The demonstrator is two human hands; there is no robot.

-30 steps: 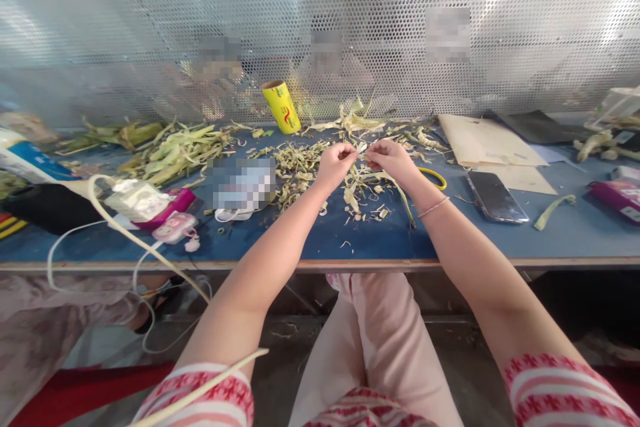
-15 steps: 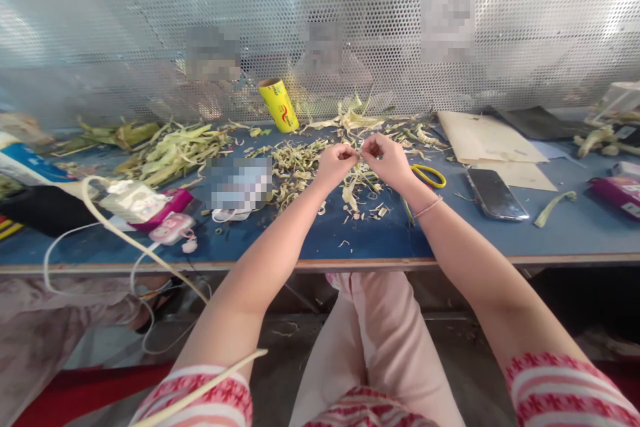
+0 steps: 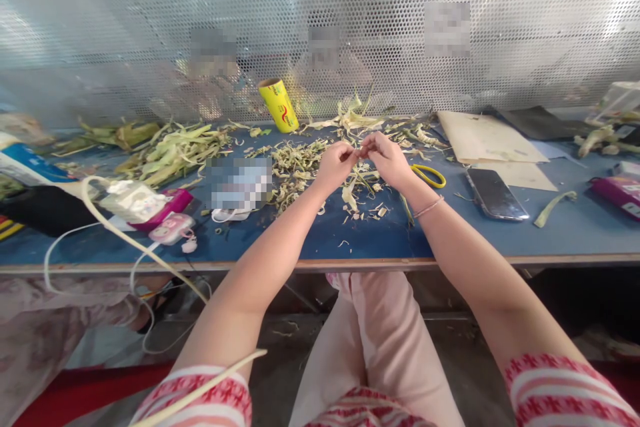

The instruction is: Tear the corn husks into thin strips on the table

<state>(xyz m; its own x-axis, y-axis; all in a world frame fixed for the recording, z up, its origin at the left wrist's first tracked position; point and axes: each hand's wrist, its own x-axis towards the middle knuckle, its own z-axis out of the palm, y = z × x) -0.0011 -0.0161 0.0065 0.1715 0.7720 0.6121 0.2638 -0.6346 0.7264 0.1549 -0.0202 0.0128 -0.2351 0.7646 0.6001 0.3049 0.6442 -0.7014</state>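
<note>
My left hand (image 3: pixel 338 163) and my right hand (image 3: pixel 383 155) meet fingertip to fingertip above the blue table (image 3: pixel 370 240). Both are closed in a pinch, and whatever is between the fingers is too small to name. Beneath and around them lie curled pale-green plant scraps (image 3: pixel 295 163), with small trimmings (image 3: pixel 379 211) nearer me. Just right of my right hand are the yellow handles (image 3: pixel 429 176) of a tool. A bundle of long green strips (image 3: pixel 183 150) rests at the left.
A yellow tube (image 3: pixel 279 105) stands tilted by the perforated metal wall (image 3: pixel 380 33). At right are a phone (image 3: pixel 496 194), beige sheets (image 3: pixel 490 138) and a lone stalk (image 3: pixel 554 208). At left, a cable (image 3: pixel 145 240) hangs over the edge near a pink-and-white charger (image 3: pixel 171 228).
My right hand's fingers have shifted slightly, turning a little over toward my left fingertips. My left hand has barely moved, and the table items stay where they were.
</note>
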